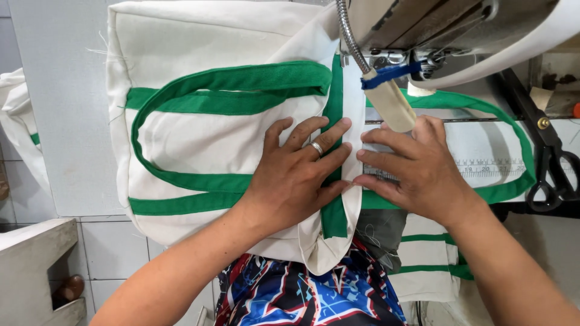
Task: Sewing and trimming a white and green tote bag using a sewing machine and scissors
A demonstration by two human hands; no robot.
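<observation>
Surface: white sewing table (pixel 66 121), light and flat; white tiled floor (pixel 115 253) shows below its front edge. A grey ledge (pixel 30 241) sits lower left. More white fabric with a green stripe (pixel 18 121) hangs at the far left edge.

Sewing machine head (pixel 453 30) overhangs top right, with a flexible metal hose (pixel 349 36) running down to a cream tube wrapped in blue tape (pixel 389 90). Black scissors (pixel 553 163) lie at the right edge of the table. A printed ruler strip (pixel 483 166) is stuck to the table right of the hands; its markings are too small to matter.

Work piece: white canvas tote bag (pixel 199 139) with green trim and green handle loops, lying flat across the table, the lower part hanging over the front edge. Another white and green striped piece (pixel 429 265) hangs below right.

Left hand (pixel 296 175): flat, fingers spread, ring on one finger, pressing down on the bag across the vertical green strap (pixel 334 157). No pinch.

Right hand (pixel 417 169): flat too, fingers extended leftward, tips on the bag's folded edge just beside the left fingertips. Pressing, not gripping.

Patterned red, blue and white clothing (pixel 302 296) shows at the bottom.
</observation>
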